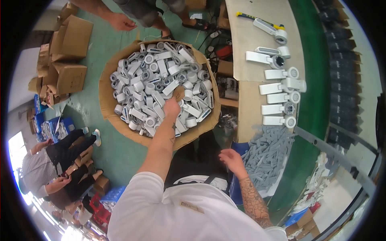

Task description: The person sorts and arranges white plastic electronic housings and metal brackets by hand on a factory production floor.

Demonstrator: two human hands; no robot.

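Note:
My left hand (172, 107) reaches over a large round cardboard bin (105, 94) heaped with white plastic housings (150, 76). Its fingers are closed on a flat brown piece (179, 92) that looks like cardboard, just above the heap. Many housings have a round end, some with a straight arm attached. My right hand (232, 160) hangs at the near left side of a blue box (240, 148) full of flat grey strips (267, 156). Its fingers are loosely bent and a little apart, with nothing visible in them.
Along the table (251, 106) on the right lies a row of white assembled units (277, 97), with a yellow-and-black hammer (257, 19) at its far end. Another person's hand (120, 22) shows beyond the bin. Cardboard boxes (72, 38) and seated people (44, 162) are at left.

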